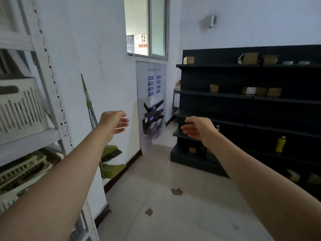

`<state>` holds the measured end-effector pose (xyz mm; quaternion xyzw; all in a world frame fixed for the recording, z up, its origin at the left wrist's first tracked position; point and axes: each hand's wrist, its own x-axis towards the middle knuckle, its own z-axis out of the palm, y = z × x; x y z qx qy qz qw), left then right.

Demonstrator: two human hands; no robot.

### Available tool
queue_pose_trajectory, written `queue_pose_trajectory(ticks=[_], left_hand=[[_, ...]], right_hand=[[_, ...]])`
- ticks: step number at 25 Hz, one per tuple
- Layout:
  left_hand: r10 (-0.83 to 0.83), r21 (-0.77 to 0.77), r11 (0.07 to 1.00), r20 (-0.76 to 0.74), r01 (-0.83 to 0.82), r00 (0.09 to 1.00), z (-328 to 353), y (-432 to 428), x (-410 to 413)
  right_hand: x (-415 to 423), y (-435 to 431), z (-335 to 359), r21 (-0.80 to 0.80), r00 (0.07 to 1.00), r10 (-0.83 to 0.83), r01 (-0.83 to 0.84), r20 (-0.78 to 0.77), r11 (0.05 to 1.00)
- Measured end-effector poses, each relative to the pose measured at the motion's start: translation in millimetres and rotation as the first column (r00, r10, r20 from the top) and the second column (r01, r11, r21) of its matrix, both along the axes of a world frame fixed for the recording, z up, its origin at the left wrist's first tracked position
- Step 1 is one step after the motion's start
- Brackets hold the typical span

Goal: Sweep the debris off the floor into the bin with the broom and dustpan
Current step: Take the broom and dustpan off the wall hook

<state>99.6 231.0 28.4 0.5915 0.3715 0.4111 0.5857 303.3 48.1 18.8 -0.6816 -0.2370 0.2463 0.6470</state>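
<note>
hands: left hand (113,123) and right hand (198,127) both loosely spread, holding zilch
sweeping kit: green plastic broom (111,149), green dustpan (114,169) against the white wall (104,49)
debris: brown cardboard scraps (176,191) on pale tiled floor (191,223)

I see the green broom (111,153) leaning against the wall below my left fingers (122,121), with the green dustpan (113,170) under it. Brown debris scraps (176,191) lie flat on the floor (191,220), well below them.

Observed: left hand (113,123) and right hand (199,127), both bare. Left forearm (69,171) and right forearm (251,174) uncovered from wrist to frame edge. Fingertips blurred; nail detail not resolvable.
</note>
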Motion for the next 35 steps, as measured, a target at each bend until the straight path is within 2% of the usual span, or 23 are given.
queue_pose_trajectory(ticks=[4,10,21,29,35], left_hand=[[0.027,0.045,0.999,0.010,-0.027,1.000,21.2,84.9,16.3],[0.101,0.017,0.995,0.013,-0.102,0.995,17.1,178.6,36.4],[0.259,0.041,0.964,0.063,-0.262,0.964,36.3,325.6,112.9],[0.440,0.024,0.896,0.102,-0.444,0.892,63.1,428.3,182.5],[0.547,0.030,0.834,0.071,-0.550,0.834,64.0,482.9,196.6]], right_hand=[[22.6,94.7,31.2,0.058,1.000,0.018,-0.018,0.003,0.998],[46.1,201.9,31.4,0.030,0.995,0.098,-0.099,0.012,0.995],[138.8,388.3,59.1,0.086,0.937,0.334,-0.343,0.098,0.935],[238.6,535.4,78.9,0.088,0.873,0.469,-0.482,0.133,0.872],[254.9,620.8,78.6,0.092,0.814,0.567,-0.578,0.125,0.811]])
